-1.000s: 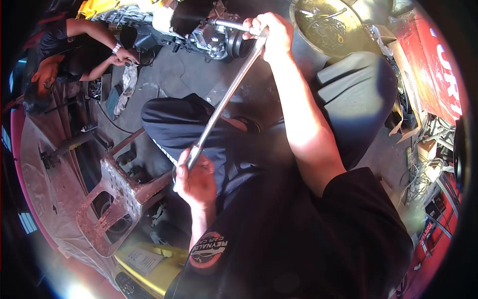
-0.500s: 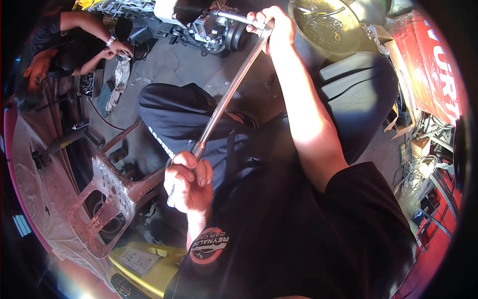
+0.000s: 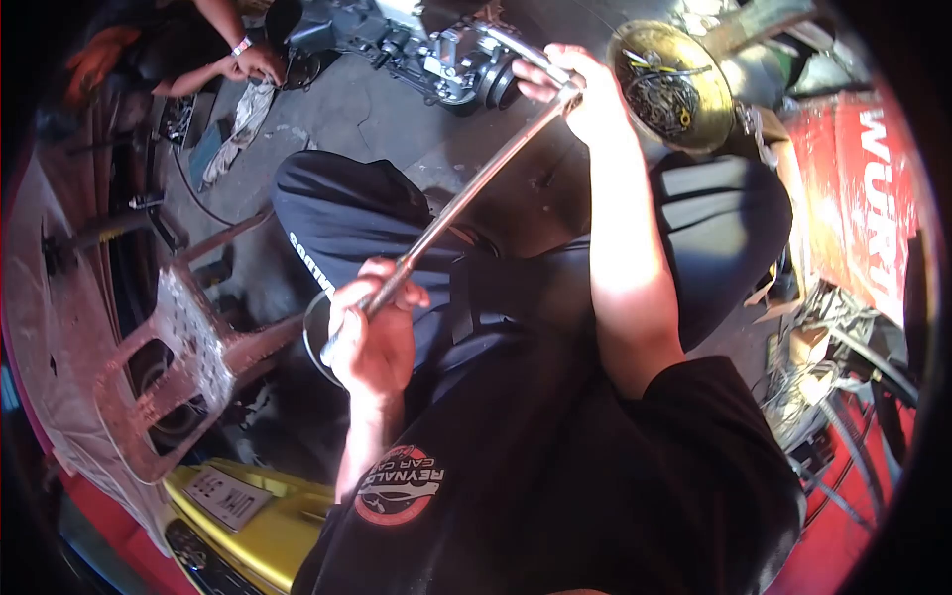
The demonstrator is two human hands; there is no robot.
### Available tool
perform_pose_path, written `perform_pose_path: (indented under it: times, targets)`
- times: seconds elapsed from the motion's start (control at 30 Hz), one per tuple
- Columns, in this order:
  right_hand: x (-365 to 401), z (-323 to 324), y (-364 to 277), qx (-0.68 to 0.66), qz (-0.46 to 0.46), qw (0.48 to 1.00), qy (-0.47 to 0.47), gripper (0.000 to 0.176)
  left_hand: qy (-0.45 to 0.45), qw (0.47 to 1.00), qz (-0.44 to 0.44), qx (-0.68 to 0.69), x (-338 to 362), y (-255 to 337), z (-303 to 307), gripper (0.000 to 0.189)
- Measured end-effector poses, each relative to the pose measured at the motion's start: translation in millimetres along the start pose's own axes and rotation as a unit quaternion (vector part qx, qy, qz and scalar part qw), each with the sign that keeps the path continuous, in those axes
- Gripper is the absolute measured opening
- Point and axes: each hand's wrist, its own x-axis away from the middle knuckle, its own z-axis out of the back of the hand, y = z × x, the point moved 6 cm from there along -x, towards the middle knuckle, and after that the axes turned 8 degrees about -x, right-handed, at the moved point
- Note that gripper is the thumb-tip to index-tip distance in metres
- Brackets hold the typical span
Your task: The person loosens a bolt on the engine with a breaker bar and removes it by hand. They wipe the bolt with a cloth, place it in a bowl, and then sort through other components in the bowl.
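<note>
Hands of mine are gripping 1 long metal bar (image 3: 486, 183), which slants between them above my crossed legs (image 3: 347, 203). Left hand (image 3: 372, 342) is closed around its lower end, near my belly. Right hand (image 3: 595, 94) curls at the upper end, where a shorter metal rod (image 3: 514, 44) joins it. This rod points to the engine part (image 3: 451, 64) with its black pulley (image 3: 496, 77); I cannot tell if they are connected. To the right is 1 round basin (image 3: 722, 84) with small metal pieces inside, then 1 red box (image 3: 853, 188). At upper left, 2 hands of another person (image 3: 256, 65) are near a cloth (image 3: 240, 129).
</note>
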Motion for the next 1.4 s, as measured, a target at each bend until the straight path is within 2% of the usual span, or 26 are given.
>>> perform_pose_path:
  times: [0.03,0.1,0.17,0.33,0.37,0.43,0.47,0.6,0.63,0.77,0.83,1.0,1.1,1.23,1.3,1.37,1.4]
  targets:
    - [8.7,-1.3,-1.2,0.053,-0.052,0.997,-0.011,0.023,0.037,0.996,0.044,0.063,3.2,-10.8,11.7,0.035]
    - [8.3,0.2,-4.9,0.112,-0.047,0.992,-0.045,0.03,0.082,0.98,0.104,0.148,13.4,-36.4,38.8,0.033]
    - [11.3,7.4,-6.7,0.131,-0.034,0.989,-0.056,0.031,0.039,0.979,0.091,0.178,18.1,-47.2,42.8,0.034]
    - [35.7,47.9,-18.1,0.054,-0.007,0.998,0.042,0.04,-0.025,0.987,0.088,0.129,15.6,-47.7,32.4,0.035]
    - [32.7,60.4,-18.4,0.039,-0.01,0.999,0.02,0.043,-0.03,0.988,0.093,0.118,13.4,-48.7,28.6,0.035]
    - [32.2,84.3,-18.2,0.022,0.001,0.998,0.063,0.045,-0.034,0.99,0.099,0.095,6.8,-54.8,20.7,0.036]
    - [27.8,97.2,-14.7,0.017,-0.019,0.999,0.048,0.044,-0.027,0.988,0.116,0.097,3.5,-62.0,20.6,0.036]
    - [8.2,127.3,18.0,0.06,-0.086,0.99,0.091,0.041,0.033,0.979,0.164,0.118,0.5,-74.6,18.1,0.032]
    - [1.4,125.6,26.4,0.039,-0.11,0.991,0.07,0.039,0.038,0.981,0.163,0.099,3.0,-72.9,19.7,0.03]
    - [-2.9,108.6,49.6,0.015,-0.122,0.991,0.044,0.036,0.026,0.993,0.114,0.008,14.2,-53.6,23.1,0.029]
    - [-8.0,95.1,53.2,0.023,-0.119,0.992,0.045,0.035,0.015,0.994,0.094,-0.043,16.2,-48.5,24.9,0.036]
    - [-22.4,79.0,58.5,0.007,-0.145,0.989,0.02,0.036,0.046,0.995,0.09,-0.01,9.7,-45.6,26.2,0.037]
    - [-24.7,82.5,56.3,0.031,-0.134,0.989,0.061,0.037,0.062,0.995,0.075,0.009,6.5,-38.6,17.1,0.031]
    - [-32.2,86.5,57.6,-0.038,-0.161,0.986,0.025,0.041,-0.017,0.984,0.025,-0.175,-15.2,-7.1,-22.6,0.026]
    - [-34.9,91.4,62.4,-0.083,-0.177,0.981,0.012,0.042,-0.034,0.983,-0.01,-0.178,-38.5,11.8,-55.1,0.021]
    - [-31.6,87.5,63.9,-0.136,-0.208,0.968,0.027,0.042,-0.059,0.946,-0.024,-0.317,-70.5,30.2,-81.2,0.021]
    - [-29.9,82.6,60.2,-0.124,-0.209,0.968,0.06,0.04,-0.069,0.93,-0.094,-0.347,-85.6,42.7,-94.6,0.019]
